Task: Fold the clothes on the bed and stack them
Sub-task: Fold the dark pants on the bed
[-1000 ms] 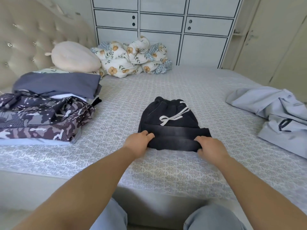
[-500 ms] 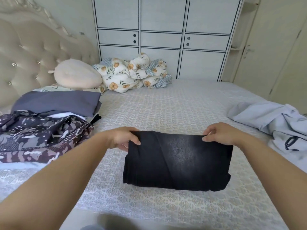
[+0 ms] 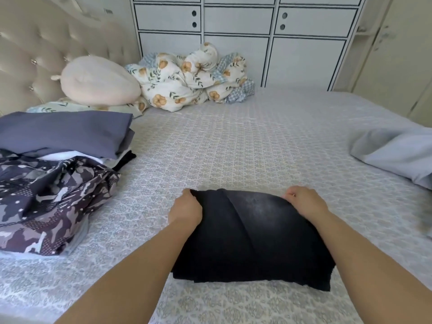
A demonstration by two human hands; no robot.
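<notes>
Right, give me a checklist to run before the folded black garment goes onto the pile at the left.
1. Left hand grips the black garment at its far corner: ok.
2. Right hand grips the other far corner: ok.
3. Garment folded into a compact block: ok.
4. Loose ends tucked underneath: cannot tell.
5. Bed between garment and camouflage garment free of obstacles: ok.
6. Camouflage top lies flat enough to stack on: not ok, it is rumpled.

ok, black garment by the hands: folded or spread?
Folded: the black fabric garment is a compact layered rectangle; left hand and right hand grip its far corners.
</notes>
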